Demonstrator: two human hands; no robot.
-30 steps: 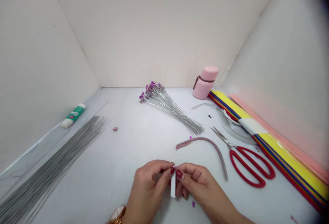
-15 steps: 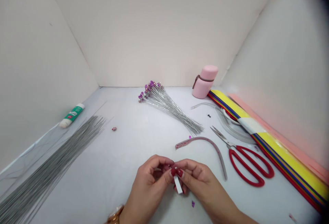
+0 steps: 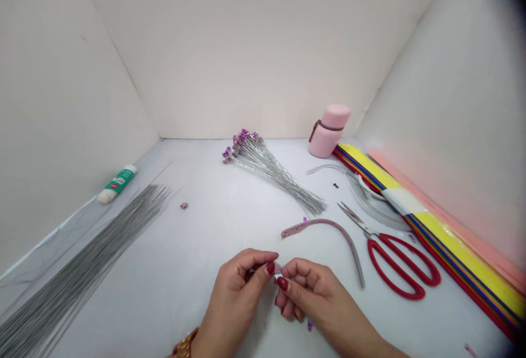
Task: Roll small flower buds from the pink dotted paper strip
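Observation:
A small paper strip (image 3: pixel 278 272), white on one side and speckled pink on the other, is pinched between my two hands near the front of the table. My left hand (image 3: pixel 242 287) grips it between thumb and forefinger, its other fingers curled. From the right, my right hand (image 3: pixel 308 289) pinches the strip's near part with the thumb against bent fingers. Much of the strip is hidden by the fingertips. Just beyond the hands lies a curved pink-speckled paper strip (image 3: pixel 293 230), and a purple bit (image 3: pixel 309 325) shows beside my right hand.
Red-handled scissors (image 3: pixel 390 259) lie right, near stacked coloured paper strips (image 3: pixel 435 232) and a pink flask (image 3: pixel 329 131). Wire stems with purple tips (image 3: pixel 275 171) lie at the back. Grey wires (image 3: pixel 94 259), a glue stick (image 3: pixel 118 183) and a small pink piece (image 3: pixel 183 205) are left.
My hands have parted slightly at the fingertips, exposing the speckled part of the strip between them. The white end that stuck out toward me no longer shows.

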